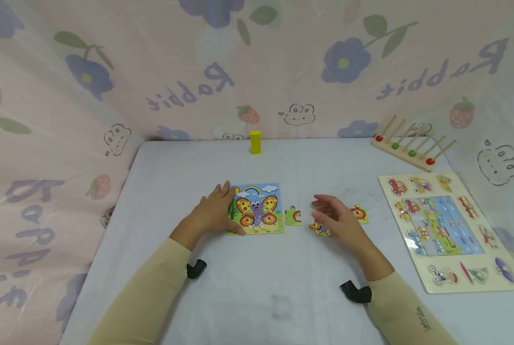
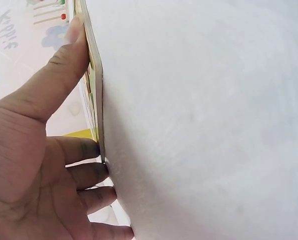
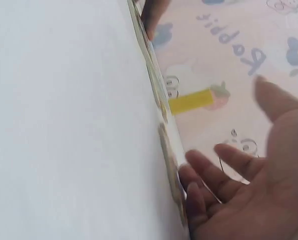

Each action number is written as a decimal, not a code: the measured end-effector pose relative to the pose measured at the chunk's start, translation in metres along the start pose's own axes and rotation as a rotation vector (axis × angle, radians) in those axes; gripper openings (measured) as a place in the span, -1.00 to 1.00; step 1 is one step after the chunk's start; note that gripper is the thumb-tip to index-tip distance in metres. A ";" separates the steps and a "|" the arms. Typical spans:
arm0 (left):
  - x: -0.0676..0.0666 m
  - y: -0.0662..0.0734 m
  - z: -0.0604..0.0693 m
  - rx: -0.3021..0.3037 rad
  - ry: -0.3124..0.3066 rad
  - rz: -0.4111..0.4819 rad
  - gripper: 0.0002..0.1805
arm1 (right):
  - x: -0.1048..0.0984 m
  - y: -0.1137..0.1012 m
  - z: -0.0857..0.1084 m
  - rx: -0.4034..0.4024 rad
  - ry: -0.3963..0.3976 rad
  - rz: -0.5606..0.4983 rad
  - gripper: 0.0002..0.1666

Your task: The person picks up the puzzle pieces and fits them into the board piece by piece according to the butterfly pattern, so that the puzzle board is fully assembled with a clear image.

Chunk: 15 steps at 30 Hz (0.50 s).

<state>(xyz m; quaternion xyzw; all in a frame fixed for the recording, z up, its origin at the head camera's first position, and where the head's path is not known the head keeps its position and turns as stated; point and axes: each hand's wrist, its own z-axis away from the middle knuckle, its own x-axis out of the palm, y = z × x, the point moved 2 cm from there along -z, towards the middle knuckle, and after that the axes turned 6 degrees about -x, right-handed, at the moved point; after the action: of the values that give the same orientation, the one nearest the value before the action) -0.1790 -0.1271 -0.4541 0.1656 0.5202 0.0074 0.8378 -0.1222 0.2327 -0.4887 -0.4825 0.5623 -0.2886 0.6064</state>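
A butterfly picture puzzle board (image 1: 259,208) lies flat on the table, with my left hand (image 1: 216,211) at its left side. In the left wrist view the thumb of my left hand (image 2: 49,150) rests along the board's edge (image 2: 100,100), fingers spread. Just right of the board lies a loose green puzzle piece (image 1: 293,216). My right hand (image 1: 341,220) is over a butterfly piece (image 1: 319,228), partly covered by it; another piece (image 1: 360,213) lies behind the hand. The right wrist view shows my right hand (image 3: 248,195) with thumb apart and fingers loosely bent, nothing visible between them.
A yellow block (image 1: 255,142) stands at the back of the table. At the back right is a wooden peg rack (image 1: 405,152) with red and green beads. A large cream puzzle board (image 1: 438,282) with vehicle pictures lies at the right.
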 end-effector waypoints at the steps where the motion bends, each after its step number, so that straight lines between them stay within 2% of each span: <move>1: 0.000 0.000 0.000 0.000 0.000 0.001 0.47 | 0.005 0.000 -0.002 0.003 -0.022 0.039 -0.28; 5: 0.000 -0.001 0.000 0.002 -0.001 0.003 0.47 | 0.022 -0.001 -0.011 -0.018 -0.077 0.219 -0.17; 9: -0.001 -0.001 0.000 0.009 -0.013 0.006 0.47 | 0.031 -0.003 -0.016 -0.051 -0.071 0.374 -0.26; 15: -0.007 -0.003 0.001 0.030 -0.046 -0.004 0.52 | 0.035 -0.004 -0.017 -0.053 -0.046 0.372 -0.55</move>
<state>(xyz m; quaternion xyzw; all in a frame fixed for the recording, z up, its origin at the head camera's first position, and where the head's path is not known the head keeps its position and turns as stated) -0.1818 -0.1318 -0.4486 0.1771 0.5013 -0.0060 0.8469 -0.1304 0.1955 -0.4972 -0.3924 0.6352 -0.1454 0.6492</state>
